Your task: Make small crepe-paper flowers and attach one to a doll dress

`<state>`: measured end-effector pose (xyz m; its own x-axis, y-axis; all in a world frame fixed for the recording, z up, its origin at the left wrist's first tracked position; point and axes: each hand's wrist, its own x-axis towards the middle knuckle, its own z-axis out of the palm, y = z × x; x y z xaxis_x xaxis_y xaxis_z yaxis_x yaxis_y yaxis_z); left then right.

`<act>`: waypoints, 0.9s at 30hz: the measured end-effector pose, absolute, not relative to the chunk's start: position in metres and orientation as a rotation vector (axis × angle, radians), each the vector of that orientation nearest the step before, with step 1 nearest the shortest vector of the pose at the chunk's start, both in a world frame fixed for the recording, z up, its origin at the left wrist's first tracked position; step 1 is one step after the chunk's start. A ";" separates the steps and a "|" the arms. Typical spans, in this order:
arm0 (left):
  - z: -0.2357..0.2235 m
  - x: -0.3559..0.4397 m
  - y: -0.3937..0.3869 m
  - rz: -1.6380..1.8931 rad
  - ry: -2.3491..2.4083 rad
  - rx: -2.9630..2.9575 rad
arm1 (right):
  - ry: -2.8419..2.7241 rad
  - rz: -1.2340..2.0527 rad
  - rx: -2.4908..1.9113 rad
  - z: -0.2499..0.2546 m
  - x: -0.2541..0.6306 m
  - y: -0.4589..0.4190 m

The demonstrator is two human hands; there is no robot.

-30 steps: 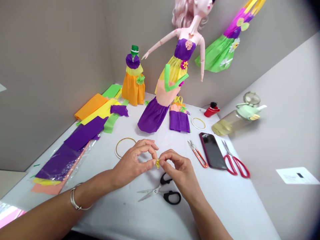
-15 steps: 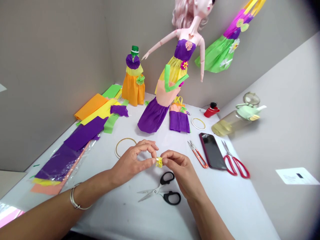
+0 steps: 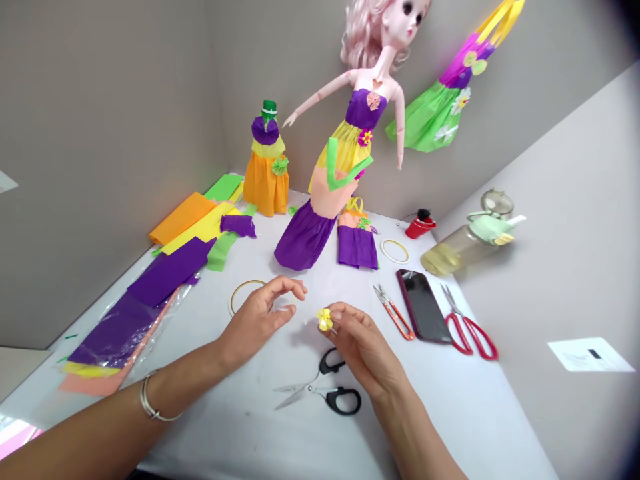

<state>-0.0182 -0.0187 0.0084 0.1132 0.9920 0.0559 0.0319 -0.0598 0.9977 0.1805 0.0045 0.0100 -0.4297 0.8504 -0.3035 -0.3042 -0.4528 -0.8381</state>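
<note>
Between the thumb and fingers of my right hand (image 3: 361, 340) is a small yellow flower (image 3: 325, 319) that looks like gathered crepe paper, with something pale at its middle. To its left hovers my left hand (image 3: 260, 313), thumb and index finger apart and nothing seen between them. Partly behind the left hand lies a tape ring (image 3: 245, 285). Just below both hands, black-handled scissors (image 3: 316, 388) rest on the white table with their blades parted. A doll (image 3: 367, 107) in a purple, yellow and peach paper dress stands beyond the hands.
Folded coloured paper (image 3: 173, 270) and a plastic sleeve spread along the left. A bottle in an orange paper dress (image 3: 267, 180) stands at the back. Orange snips (image 3: 394, 312), a phone (image 3: 424, 305), red-handled scissors (image 3: 470, 327) and a water bottle (image 3: 457, 247) occupy the right side.
My left hand has let go of the yellow flower and drawn away to the left, its fingers parting. The right hand keeps the flower, now turned to show its front.
</note>
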 end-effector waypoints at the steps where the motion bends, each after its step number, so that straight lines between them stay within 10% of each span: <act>1: 0.008 -0.018 -0.019 1.152 1.145 1.363 | -0.931 1.949 -0.967 0.010 0.181 0.004; 27: 0.006 -0.013 -0.021 0.980 1.134 1.349 | -1.319 1.643 -1.100 0.013 0.176 -0.005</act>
